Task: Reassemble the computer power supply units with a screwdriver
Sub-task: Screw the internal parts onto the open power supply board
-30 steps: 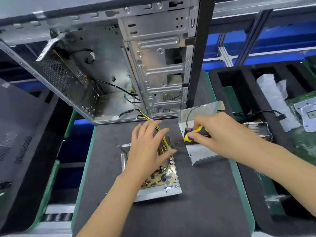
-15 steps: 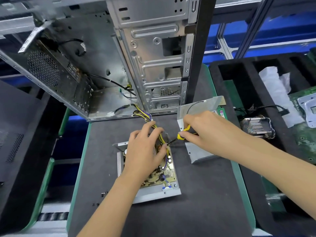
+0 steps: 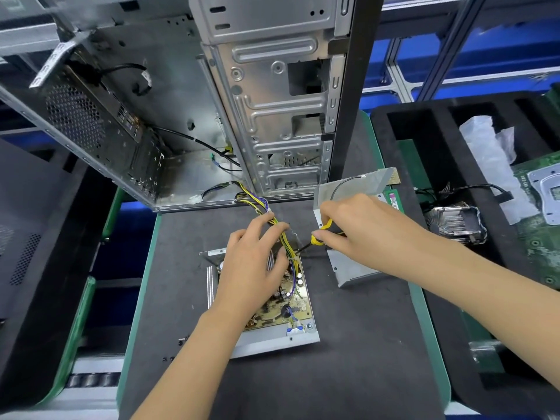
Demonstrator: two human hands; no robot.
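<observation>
On the far left a dark panel (image 3: 33, 237) lies beside the green-edged work mat (image 3: 188, 237), and behind the mat an open computer case (image 3: 272, 116) stands with its bare metal interior facing the camera. Near the mat's front left lie a few small dark screws (image 3: 181, 341). In the middle of the mat sits the opened power supply unit (image 3: 272, 338), its circuit board (image 3: 291, 307) exposed in a shallow metal tray. The left hand (image 3: 254, 268) rests over the board, fingers curled round the bundle of yellow and black wires (image 3: 257, 204) that runs up toward the case. Just right of it the right hand (image 3: 360, 228) grips a yellow-handled screwdriver (image 3: 321, 234), whose dark shaft points down-left to the unit's back edge. Under that hand lies the grey metal cover (image 3: 351, 268), apart from the unit. Further right, a black foam tray (image 3: 424, 140) holds a finned heatsink (image 3: 454, 219), white plastic wrapping (image 3: 491, 165) and a green motherboard (image 3: 539, 225).
</observation>
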